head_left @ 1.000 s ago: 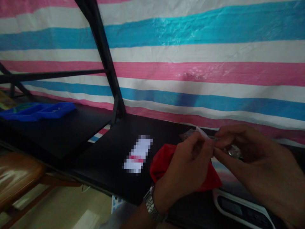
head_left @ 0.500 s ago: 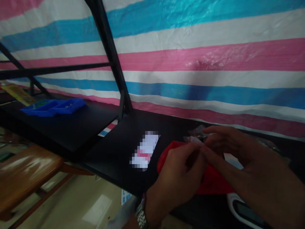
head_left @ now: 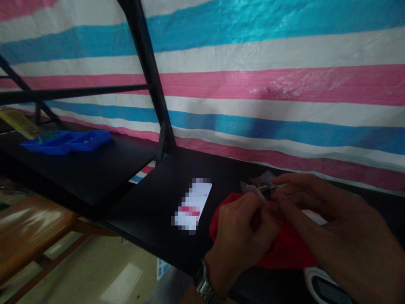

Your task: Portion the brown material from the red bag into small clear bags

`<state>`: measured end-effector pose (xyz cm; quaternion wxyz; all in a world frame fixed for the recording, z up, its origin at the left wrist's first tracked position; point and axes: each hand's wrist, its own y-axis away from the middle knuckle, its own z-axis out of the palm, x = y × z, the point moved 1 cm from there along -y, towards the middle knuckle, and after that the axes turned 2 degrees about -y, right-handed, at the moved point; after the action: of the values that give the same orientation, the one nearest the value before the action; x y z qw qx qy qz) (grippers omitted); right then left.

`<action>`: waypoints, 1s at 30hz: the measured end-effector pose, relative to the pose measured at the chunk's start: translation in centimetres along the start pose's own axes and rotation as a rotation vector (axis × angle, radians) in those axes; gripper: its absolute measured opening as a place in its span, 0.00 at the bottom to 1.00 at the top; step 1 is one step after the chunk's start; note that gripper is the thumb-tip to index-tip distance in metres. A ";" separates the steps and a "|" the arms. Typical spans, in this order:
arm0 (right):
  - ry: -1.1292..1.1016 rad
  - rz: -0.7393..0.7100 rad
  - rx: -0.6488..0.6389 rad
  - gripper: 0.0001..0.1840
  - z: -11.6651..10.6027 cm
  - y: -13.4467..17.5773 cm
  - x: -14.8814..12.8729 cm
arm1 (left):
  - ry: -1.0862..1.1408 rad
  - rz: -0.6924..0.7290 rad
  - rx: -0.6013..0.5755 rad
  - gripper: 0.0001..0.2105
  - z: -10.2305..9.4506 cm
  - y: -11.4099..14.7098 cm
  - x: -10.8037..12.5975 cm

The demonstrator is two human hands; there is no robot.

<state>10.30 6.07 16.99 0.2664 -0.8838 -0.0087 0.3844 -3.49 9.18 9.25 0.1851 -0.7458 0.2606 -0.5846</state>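
Note:
My left hand (head_left: 242, 236), with a metal-band watch (head_left: 204, 282) at its wrist, is closed in a pinch on the edge of a small clear plastic bag (head_left: 252, 188). My right hand (head_left: 340, 230) is close beside it, its thumb and fingers drawn together at the clear plastic. Some dark, small contents (head_left: 265, 184) show through the plastic; I cannot make out what they are. Beneath both hands lies a red cloth-like item (head_left: 284, 251), partly covered by them. What sits between the right fingertips is mostly hidden.
A phone-like slab with a bright, pixelated face (head_left: 191, 211) lies on the black tabletop (head_left: 139, 215). A white device with a grey display (head_left: 329, 287) is near the front edge. Blue trays (head_left: 68, 143) stand farther left. A black frame post (head_left: 147, 71) rises before striped sheeting (head_left: 268, 50).
My hands have drawn slightly apart at the fingertips, and more of the plastic bag shows between them. The view has shifted a little; the left wrist sits slightly more to the right.

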 end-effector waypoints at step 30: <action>-0.402 0.351 -0.039 0.30 2.0 1.7 4.0 | 0.166 -0.074 -0.132 0.11 -3.1 -2.7 1.5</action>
<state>11.41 6.39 12.35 0.1717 -0.7827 0.0845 0.5922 -5.80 10.57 12.75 0.0916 -0.7145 0.2854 -0.6321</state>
